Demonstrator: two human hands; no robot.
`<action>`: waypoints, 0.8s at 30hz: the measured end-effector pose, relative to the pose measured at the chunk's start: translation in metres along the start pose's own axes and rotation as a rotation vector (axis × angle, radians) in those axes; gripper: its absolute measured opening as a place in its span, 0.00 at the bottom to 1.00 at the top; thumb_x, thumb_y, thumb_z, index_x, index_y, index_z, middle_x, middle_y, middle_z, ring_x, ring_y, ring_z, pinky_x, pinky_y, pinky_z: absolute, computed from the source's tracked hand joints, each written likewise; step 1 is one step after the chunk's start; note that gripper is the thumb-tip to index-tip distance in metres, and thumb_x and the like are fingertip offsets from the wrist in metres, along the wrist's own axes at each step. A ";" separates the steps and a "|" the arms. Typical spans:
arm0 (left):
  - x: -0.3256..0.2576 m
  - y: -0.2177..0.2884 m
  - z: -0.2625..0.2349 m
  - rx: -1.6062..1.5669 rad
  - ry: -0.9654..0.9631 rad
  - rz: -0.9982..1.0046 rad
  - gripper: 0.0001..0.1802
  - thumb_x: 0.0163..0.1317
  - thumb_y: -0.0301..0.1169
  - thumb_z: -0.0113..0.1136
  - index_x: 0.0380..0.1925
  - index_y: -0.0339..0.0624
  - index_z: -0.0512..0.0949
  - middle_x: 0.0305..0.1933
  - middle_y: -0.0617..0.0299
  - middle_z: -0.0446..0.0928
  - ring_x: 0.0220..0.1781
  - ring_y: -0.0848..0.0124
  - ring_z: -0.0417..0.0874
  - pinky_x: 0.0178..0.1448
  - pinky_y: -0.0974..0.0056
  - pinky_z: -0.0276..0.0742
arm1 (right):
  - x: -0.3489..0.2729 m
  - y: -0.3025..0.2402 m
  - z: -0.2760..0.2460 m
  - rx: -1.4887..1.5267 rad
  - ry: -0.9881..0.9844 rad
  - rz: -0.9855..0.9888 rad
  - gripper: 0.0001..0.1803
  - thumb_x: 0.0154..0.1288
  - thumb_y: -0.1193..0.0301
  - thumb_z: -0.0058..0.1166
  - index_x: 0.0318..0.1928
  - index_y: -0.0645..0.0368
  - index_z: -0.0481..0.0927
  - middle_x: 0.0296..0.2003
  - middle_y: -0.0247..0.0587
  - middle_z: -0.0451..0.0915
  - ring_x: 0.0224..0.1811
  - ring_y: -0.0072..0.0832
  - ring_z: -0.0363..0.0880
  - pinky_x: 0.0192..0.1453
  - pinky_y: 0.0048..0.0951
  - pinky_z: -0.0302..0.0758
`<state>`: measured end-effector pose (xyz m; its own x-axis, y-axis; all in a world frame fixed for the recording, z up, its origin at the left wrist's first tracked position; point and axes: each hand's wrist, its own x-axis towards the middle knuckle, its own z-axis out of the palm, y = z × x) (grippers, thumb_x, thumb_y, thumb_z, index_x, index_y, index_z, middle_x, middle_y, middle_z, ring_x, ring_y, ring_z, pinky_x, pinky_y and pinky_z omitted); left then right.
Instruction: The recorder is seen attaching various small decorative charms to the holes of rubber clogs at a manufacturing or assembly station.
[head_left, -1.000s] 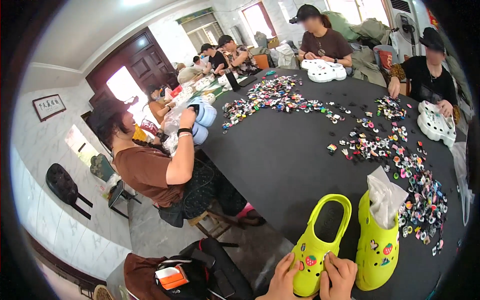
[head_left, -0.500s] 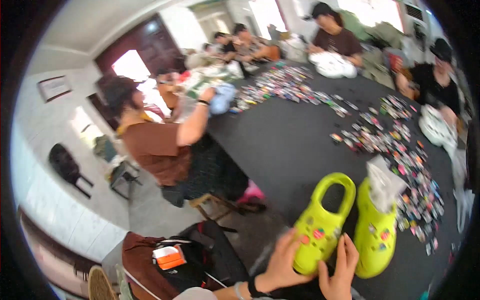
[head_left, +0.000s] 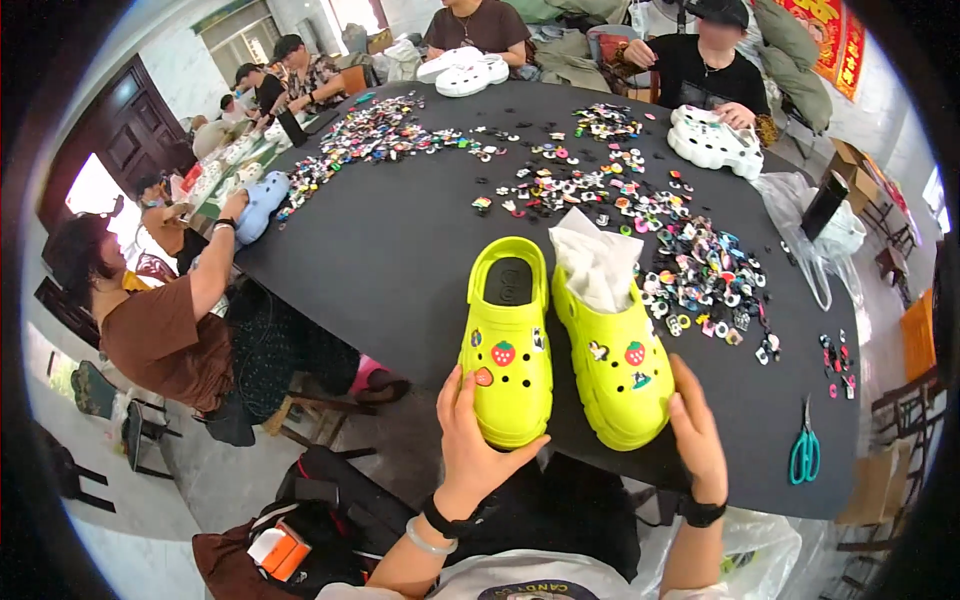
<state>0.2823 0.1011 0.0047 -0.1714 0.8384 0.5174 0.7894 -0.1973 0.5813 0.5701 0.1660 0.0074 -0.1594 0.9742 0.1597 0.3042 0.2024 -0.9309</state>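
Note:
A pair of lime-green clogs stands side by side at the table's near edge, toes toward me. Strawberry and other small charms sit in their holes. My left hand (head_left: 478, 442) grips the left clog (head_left: 507, 400) at its toe, fingers along the outer side and thumb at the front. Against the outer side of the right clog (head_left: 622, 405) lies my right hand (head_left: 699, 437), its visible fingers stretched out. Crumpled white paper (head_left: 597, 262) sticks up from the right clog's opening. Inside the left one, the dark insole shows.
Colourful charms (head_left: 705, 275) lie in loose heaps over the black table (head_left: 400, 260). Teal-handled scissors (head_left: 805, 455) rest at the right. Co-workers sit around the table with white clogs (head_left: 715, 140) and a blue clog (head_left: 262, 205). A dark bag (head_left: 330, 490) lies at the lower left.
My right hand has moved from the left clog to the outer side of the right clog. The head view has swung right; the clogs now appear more upright and closer together.

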 end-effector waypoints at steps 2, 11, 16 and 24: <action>-0.001 -0.004 -0.003 -0.021 0.015 -0.006 0.63 0.36 0.42 0.84 0.70 0.34 0.55 0.71 0.38 0.56 0.73 0.44 0.58 0.75 0.46 0.57 | 0.000 0.005 0.018 -0.067 0.041 -0.041 0.32 0.69 0.70 0.55 0.70 0.66 0.62 0.61 0.53 0.72 0.60 0.38 0.73 0.64 0.35 0.70; 0.028 -0.080 -0.051 -0.124 -0.085 0.017 0.57 0.44 0.32 0.75 0.73 0.37 0.53 0.77 0.40 0.50 0.79 0.48 0.53 0.78 0.50 0.51 | -0.005 -0.047 0.089 -0.216 -0.222 -0.136 0.48 0.56 0.63 0.70 0.71 0.69 0.58 0.64 0.63 0.68 0.60 0.49 0.73 0.61 0.41 0.73; 0.039 -0.102 -0.081 -0.048 -0.059 -0.034 0.50 0.50 0.27 0.67 0.74 0.39 0.54 0.78 0.42 0.50 0.79 0.48 0.51 0.79 0.51 0.48 | 0.000 -0.052 0.140 -0.227 -0.358 -0.174 0.52 0.57 0.63 0.69 0.72 0.73 0.52 0.69 0.70 0.59 0.65 0.57 0.68 0.69 0.44 0.65; 0.056 -0.088 -0.085 0.256 0.068 0.049 0.39 0.59 0.48 0.64 0.68 0.45 0.66 0.73 0.40 0.59 0.77 0.40 0.52 0.77 0.38 0.46 | 0.059 -0.052 0.228 -0.021 -0.459 -0.167 0.40 0.63 0.81 0.49 0.74 0.70 0.50 0.71 0.70 0.56 0.69 0.54 0.65 0.72 0.43 0.62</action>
<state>0.1531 0.1224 0.0356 -0.1620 0.7931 0.5872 0.9197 -0.0943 0.3811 0.3312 0.1900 -0.0097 -0.6038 0.7846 0.1404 0.2570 0.3584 -0.8975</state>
